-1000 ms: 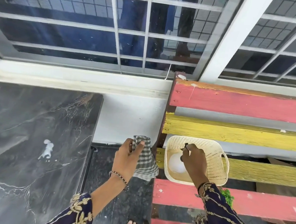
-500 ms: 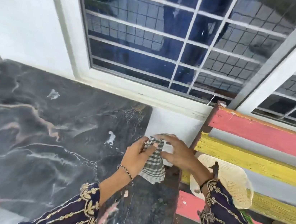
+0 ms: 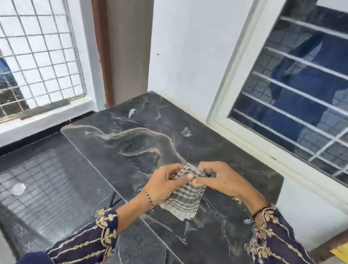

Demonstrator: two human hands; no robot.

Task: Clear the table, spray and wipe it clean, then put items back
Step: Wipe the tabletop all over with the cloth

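A checked cloth [image 3: 184, 196] of grey and white stripes is held by both hands above the dark marbled worktop [image 3: 136, 140], near its middle. The left hand [image 3: 165, 181] is closed on the cloth's left upper edge, thumb laid over the fabric and fingers curled behind it. The right hand [image 3: 219, 180] is closed on the upper right corner, where the fabric is pinched between thumb and fingertips; something small and dark is seen under those fingers, but what it is cannot be told. The lower part of the cloth is left hanging loose, and whether its hem touches the stone cannot be judged. A beaded bracelet [image 3: 147, 199] is worn on the left wrist, and both forearms are covered by dark blue sleeves [image 3: 92, 240] embroidered in gold. A few pale smears [image 3: 132, 112] are seen on the far part of the worktop. A barred window [image 3: 319, 100] is set in the white wall on the right, and a wire grille [image 3: 29, 44] is fixed at the left.
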